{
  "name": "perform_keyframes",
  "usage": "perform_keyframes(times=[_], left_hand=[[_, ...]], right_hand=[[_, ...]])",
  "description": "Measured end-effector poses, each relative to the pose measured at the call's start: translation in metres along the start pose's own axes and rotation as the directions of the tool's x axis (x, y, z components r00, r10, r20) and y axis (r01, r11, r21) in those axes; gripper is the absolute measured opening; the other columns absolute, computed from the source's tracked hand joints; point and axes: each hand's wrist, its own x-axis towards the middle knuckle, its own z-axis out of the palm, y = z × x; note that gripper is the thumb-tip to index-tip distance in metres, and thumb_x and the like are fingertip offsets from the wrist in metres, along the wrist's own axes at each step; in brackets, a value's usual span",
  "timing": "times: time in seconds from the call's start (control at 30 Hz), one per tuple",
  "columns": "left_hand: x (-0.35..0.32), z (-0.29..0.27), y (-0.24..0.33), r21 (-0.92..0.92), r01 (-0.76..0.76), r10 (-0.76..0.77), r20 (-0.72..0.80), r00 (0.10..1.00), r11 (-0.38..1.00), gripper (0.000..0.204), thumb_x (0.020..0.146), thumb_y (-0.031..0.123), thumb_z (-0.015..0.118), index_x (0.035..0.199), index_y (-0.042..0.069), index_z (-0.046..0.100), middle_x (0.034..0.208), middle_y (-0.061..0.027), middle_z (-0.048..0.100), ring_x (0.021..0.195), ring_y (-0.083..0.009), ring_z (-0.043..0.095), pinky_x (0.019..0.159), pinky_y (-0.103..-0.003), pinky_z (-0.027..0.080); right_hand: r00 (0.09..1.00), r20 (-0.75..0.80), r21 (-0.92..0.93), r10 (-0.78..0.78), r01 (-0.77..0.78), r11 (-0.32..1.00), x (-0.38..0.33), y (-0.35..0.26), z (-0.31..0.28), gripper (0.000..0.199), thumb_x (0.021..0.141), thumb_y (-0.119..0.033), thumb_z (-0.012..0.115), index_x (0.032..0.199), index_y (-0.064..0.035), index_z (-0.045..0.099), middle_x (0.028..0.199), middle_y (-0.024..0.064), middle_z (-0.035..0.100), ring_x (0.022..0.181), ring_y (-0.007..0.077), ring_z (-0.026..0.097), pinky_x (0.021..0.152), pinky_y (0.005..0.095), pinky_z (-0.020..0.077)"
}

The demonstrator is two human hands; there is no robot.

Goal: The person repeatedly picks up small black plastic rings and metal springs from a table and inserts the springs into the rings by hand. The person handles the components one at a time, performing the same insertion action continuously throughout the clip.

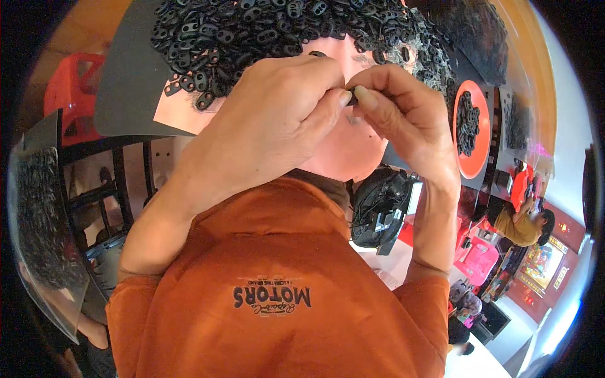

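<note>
My left hand (277,113) and my right hand (403,113) meet over the pink sheet (353,148), thumbs and index fingers pinched. Between their fingertips is a small black plastic piece (353,99), mostly hidden, so its shape does not show. Just beyond my hands spreads a large heap of black two-hole cord lock parts (252,34). Some loose parts (200,82) lie at the heap's near left edge, by my left wrist. A single dark part (317,54) shows just beyond my left fingers.
A red-orange bowl (459,123) of black parts stands right of my right hand. Clear bags (476,41) of dark pieces lie farther right. A red plastic stool (69,94) is at left. A black bag (381,201) sits below the table edge. Another person (520,227) works far right.
</note>
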Motion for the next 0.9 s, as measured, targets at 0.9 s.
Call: perform_keyframes(times=[0.9], left_hand=[[0.002,0.0,0.002,-0.29,0.348,-0.317,0.149,0.937,0.892,0.005,0.083,0.004,0.053,0.084,0.0,0.055,0.075,0.0031,0.053,0.069,-0.0026,0.048,0.061,-0.019,0.041]], right_hand=[[0.982,-0.126,-0.061,-0.144,0.137,0.989,-0.001,0.016,0.013,0.012,0.085,-0.01,0.059,0.086,0.0018,0.058,0.073,0.0084,0.059,0.064,0.0151,0.055,0.057,0.0282,0.0442]])
